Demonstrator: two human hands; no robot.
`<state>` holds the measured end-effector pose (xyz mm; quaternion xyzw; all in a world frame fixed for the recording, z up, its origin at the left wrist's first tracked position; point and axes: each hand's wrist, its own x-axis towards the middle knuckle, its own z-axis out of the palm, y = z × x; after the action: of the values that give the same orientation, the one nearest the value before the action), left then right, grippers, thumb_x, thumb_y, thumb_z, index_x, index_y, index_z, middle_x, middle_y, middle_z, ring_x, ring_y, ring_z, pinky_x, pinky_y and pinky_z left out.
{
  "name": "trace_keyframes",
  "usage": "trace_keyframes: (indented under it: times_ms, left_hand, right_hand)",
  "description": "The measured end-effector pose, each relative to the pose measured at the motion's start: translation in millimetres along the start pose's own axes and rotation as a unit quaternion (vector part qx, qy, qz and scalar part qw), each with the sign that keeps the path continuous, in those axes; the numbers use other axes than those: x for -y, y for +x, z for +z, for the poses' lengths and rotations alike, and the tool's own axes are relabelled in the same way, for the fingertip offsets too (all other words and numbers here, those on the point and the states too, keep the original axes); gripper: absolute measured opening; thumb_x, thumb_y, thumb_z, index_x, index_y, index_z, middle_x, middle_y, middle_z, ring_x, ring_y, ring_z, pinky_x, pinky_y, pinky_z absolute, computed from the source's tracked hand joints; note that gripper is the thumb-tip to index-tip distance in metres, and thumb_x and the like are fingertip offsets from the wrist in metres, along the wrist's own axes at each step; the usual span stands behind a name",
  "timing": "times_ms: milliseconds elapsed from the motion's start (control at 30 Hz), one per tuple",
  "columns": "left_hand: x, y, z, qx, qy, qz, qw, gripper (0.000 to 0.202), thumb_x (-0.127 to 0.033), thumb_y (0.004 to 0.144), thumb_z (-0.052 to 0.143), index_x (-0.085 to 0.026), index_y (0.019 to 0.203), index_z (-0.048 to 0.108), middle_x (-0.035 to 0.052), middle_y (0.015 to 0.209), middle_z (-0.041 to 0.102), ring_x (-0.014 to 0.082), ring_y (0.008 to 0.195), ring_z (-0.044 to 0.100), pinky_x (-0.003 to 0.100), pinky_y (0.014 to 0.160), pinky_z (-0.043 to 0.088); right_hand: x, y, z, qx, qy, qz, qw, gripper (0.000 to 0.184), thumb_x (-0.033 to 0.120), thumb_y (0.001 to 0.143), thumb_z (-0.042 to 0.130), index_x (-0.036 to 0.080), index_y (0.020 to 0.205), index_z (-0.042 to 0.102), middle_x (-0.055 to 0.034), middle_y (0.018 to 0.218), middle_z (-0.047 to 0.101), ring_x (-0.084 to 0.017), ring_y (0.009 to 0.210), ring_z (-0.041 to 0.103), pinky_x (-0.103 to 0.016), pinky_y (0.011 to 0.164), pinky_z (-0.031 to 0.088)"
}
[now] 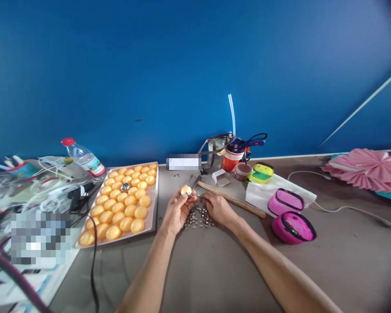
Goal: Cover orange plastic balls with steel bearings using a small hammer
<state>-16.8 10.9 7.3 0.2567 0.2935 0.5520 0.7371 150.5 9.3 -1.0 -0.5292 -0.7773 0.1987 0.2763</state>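
Note:
My left hand (177, 209) is closed round a small yellow-orange ball (185, 190), holding it up at the fingertips. My right hand (217, 206) is closed in a pinch just right of the ball, on a small metal piece I can barely make out. Under both hands lies a pile of small metal pieces (198, 218) on the grey table. A metal tray (154, 204) to the left holds several rows of the same orange balls (125, 202), one of them with a metal cap (125, 187).
A wooden-handled hammer (231, 199) lies behind my right hand. Two pink round cases (291, 226) sit to the right, a pink paper fan (368, 169) beyond them. A red cup with tools (232, 158), a water bottle (84, 160) and tangled cables (52, 195) stand along the back and left.

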Motion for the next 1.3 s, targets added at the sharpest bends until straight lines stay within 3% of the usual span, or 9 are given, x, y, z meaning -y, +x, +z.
trace_keyframes:
  times_ms: [100,300,533,800,967,1167,1300]
  left_hand:
    - [-0.5,-0.5,0.3,-0.005,0.008,-0.004,1.0,0.037,-0.021,0.074,0.067,-0.014,0.108,0.057,0.0087,0.092,0.069,0.0137,0.073,0.066,0.03,0.079,0.05]
    - [-0.3,0.2,0.1,-0.003,0.017,-0.006,1.0,0.031,-0.026,0.076,0.064,-0.013,0.105,0.058,0.0088,0.087,0.069,0.0136,0.069,0.065,0.029,0.075,0.051]
    - [2.0,1.6,-2.4,-0.015,0.004,-0.016,1.0,0.028,-0.029,0.077,0.061,-0.012,0.1,0.06,0.0078,0.081,0.068,0.0134,0.064,0.064,0.03,0.072,0.051]
    - [-5.1,1.6,0.9,-0.026,-0.044,-0.034,0.998,0.02,-0.031,0.079,0.055,-0.013,0.086,0.062,0.0045,0.07,0.063,0.0104,0.056,0.057,0.031,0.074,0.051]
    - [-4.2,1.5,1.1,-0.023,-0.047,-0.042,0.998,0.021,-0.031,0.08,0.054,-0.013,0.089,0.062,0.0038,0.07,0.062,0.0102,0.056,0.056,0.031,0.075,0.05]
    - [-3.4,0.7,0.8,-0.035,-0.03,-0.042,0.998,0.025,-0.03,0.078,0.057,-0.013,0.096,0.061,0.0036,0.07,0.063,0.0107,0.057,0.057,0.028,0.07,0.05]
    - [-2.5,0.6,0.4,-0.023,-0.01,-0.032,0.999,0.025,-0.029,0.077,0.06,-0.015,0.097,0.06,0.0033,0.071,0.063,0.0117,0.058,0.059,0.029,0.071,0.049]
  right_hand:
    - [-1.5,0.1,-3.8,-0.009,-0.031,0.038,0.999,0.024,0.012,0.083,0.044,0.015,0.096,0.064,-0.009,0.096,0.065,-0.018,0.092,0.059,-0.025,0.082,0.043]
    - [0.5,-0.6,-5.7,0.07,-0.127,0.062,0.987,0.021,0.013,0.082,0.048,0.017,0.094,0.064,-0.0087,0.093,0.064,-0.018,0.089,0.06,-0.023,0.078,0.04]
    - [-2.9,0.1,-1.4,0.051,-0.12,0.058,0.99,0.018,0.01,0.081,0.047,0.016,0.082,0.063,-0.0074,0.085,0.065,-0.016,0.081,0.06,-0.022,0.072,0.04]
    - [-4.0,-1.1,-0.8,0.033,-0.07,0.008,0.997,0.021,0.007,0.079,0.048,0.017,0.088,0.065,-0.0069,0.087,0.064,-0.017,0.087,0.059,-0.023,0.078,0.041]
    - [-6.9,-0.8,3.5,0.026,-0.072,0.007,0.997,0.017,0.008,0.077,0.049,0.016,0.075,0.063,-0.0058,0.078,0.062,-0.016,0.079,0.058,-0.024,0.073,0.041]
    - [0.4,0.9,1.8,-0.074,0.112,0.014,0.991,0.015,0.006,0.069,0.046,0.017,0.069,0.055,-0.0051,0.08,0.062,-0.015,0.073,0.058,-0.025,0.069,0.044]
    - [6.5,3.8,-1.4,-0.073,0.303,0.101,0.945,0.007,0.014,0.07,0.046,0.019,0.07,0.05,0.0004,0.065,0.061,-0.011,0.051,0.054,-0.023,0.053,0.041]
